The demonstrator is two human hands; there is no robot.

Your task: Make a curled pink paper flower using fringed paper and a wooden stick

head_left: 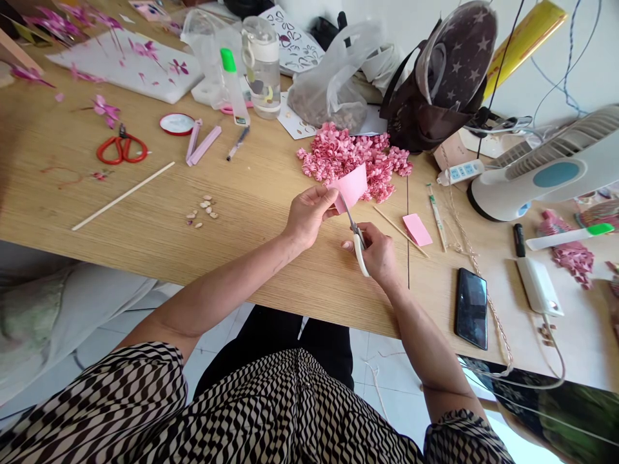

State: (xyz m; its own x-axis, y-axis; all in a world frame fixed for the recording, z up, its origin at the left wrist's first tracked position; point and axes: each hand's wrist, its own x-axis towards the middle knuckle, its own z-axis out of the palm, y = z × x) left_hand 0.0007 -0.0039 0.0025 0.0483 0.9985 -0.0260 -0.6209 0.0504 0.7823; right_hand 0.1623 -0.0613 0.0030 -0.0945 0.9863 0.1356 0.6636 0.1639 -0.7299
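Observation:
Between thumb and fingers, my left hand (309, 214) pinches a pink sheet of paper (354, 184) by its lower left side. White-handled scissors (359, 248) sit in my right hand (378, 252), with fingers around the handles. Their blades point up and left and meet the lower edge of the sheet; I cannot tell how far they are open. Just beyond lies a heap of curled pink paper pieces (338, 151). A smaller pink paper piece (416, 230) and a thin wooden stick (400, 232) lie right of my right hand.
Red-handled scissors (122, 149), a long pale stick (123, 196) and several small shells or seeds (206, 207) lie left. A water bottle (264, 71) and glue bottle (235, 90) stand behind. At right are a phone (471, 308), a power bank (539, 283) and a white fan (546, 167).

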